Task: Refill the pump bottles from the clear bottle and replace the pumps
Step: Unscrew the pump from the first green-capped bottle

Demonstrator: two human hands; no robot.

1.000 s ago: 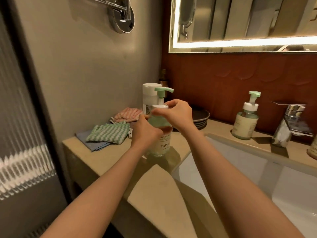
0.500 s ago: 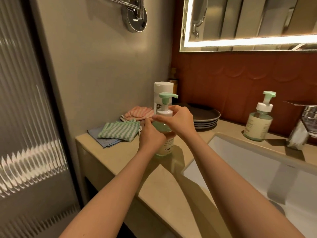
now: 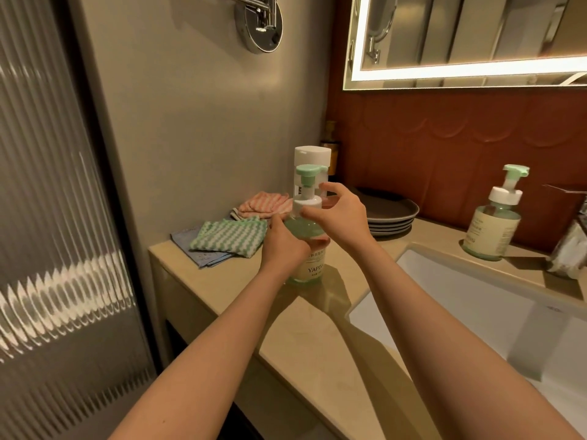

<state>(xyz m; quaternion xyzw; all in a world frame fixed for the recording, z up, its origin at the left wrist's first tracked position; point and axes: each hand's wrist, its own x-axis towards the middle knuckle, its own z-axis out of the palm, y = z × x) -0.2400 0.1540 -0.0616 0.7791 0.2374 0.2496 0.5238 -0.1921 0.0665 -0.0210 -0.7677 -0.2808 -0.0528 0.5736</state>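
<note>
Beige counter [image 3: 317, 328]: left hand [image 3: 282, 241] clamps bottle [image 3: 306, 249], right hand [image 3: 340, 214] pinches its pump [image 3: 306, 198]; likely mid-screwing. Far bottle [image 3: 490, 230] looks capped.

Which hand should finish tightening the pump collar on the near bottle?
Right. The right hand already has its fingertips on the white pump collar, so it can probably keep twisting. The left hand is wrapped around the near bottle, steadying it on the counter.

Pump bottle [image 3: 306, 249]: green-tinted, upright on counter beside basin, cream label (partly hidden), white collar, mint pump [image 3: 307, 173] seated. Second pump bottle [image 3: 490, 230]: same kind, upright behind basin, pump fitted.
</note>
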